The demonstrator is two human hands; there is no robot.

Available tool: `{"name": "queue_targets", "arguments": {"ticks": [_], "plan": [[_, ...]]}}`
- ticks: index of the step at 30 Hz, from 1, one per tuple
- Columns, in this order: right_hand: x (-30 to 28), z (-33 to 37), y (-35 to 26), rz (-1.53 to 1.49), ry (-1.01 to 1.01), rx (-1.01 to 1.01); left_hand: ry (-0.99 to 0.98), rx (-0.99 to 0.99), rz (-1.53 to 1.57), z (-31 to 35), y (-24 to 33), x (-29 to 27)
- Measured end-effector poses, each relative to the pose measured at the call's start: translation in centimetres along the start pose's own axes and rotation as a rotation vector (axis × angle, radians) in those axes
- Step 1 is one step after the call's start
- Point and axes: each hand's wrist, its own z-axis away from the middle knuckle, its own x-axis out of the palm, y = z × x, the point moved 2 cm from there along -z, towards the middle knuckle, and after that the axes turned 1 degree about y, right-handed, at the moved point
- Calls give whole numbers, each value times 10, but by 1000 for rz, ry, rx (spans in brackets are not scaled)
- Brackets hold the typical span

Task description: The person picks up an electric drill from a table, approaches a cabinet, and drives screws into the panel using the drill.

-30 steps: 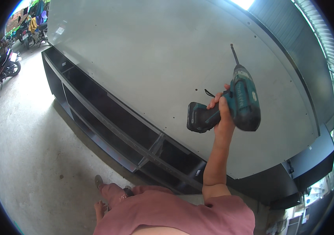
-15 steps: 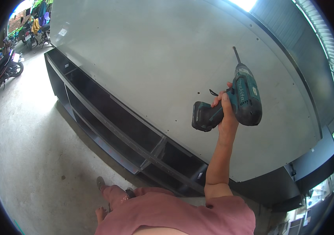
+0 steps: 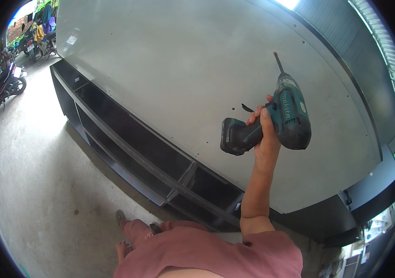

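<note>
A: What's closest?

B: The person's pink shirt. Past its left side hangs the left hand, low down and partly hidden; I can't tell whether it's closed on anything.

A: And the right hand?

B: It's wrapped around the grip of a teal-and-black power driver, thumb on the near side. A dark loop of cord sticks out beside the fingers.

A: Where is the driver, exactly?

B: Over the right half of a big pale grey panel, its long bit pointing away from the person. There's a small brownish spot at the tip, but it's too tiny for me to say whether the bit touches the panel.

A: Anything alongside?

B: A dark shelf unit with open compartments runs along the panel's left edge, away from the person. Left of that is bare concrete floor.

A: Farthest off?

B: A red-and-black motorbike, parked at the upper left, with hanging clothes beyond it.
</note>
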Motion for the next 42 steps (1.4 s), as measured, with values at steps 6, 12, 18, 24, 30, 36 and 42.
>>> {"name": "queue_targets", "arguments": {"ticks": [6, 12, 18, 24, 30, 36, 42], "plan": [[4, -1, -4, -277, 35, 118, 50, -102, 118, 7, 6, -7], [-10, -3, -8, -162, 5, 97, 46, -100, 179, 7, 3, -8], [-16, 4, -1, 299, 14, -33, 38, -59, 95, 12, -9, -10], [-23, 30, 35, 819, -173, -82, 54, 277, -1068, -67, -90, 3], [-8, 108, 94, 779, -631, 142, 92, -171, 185, 14, -11, -12], [3, 164, 167, 1018, -879, -25, 101, -293, 186, 27, -42, -27], [10, 175, 215, 1202, -1080, 60, 125, -296, 248, 25, -48, -45]]}}
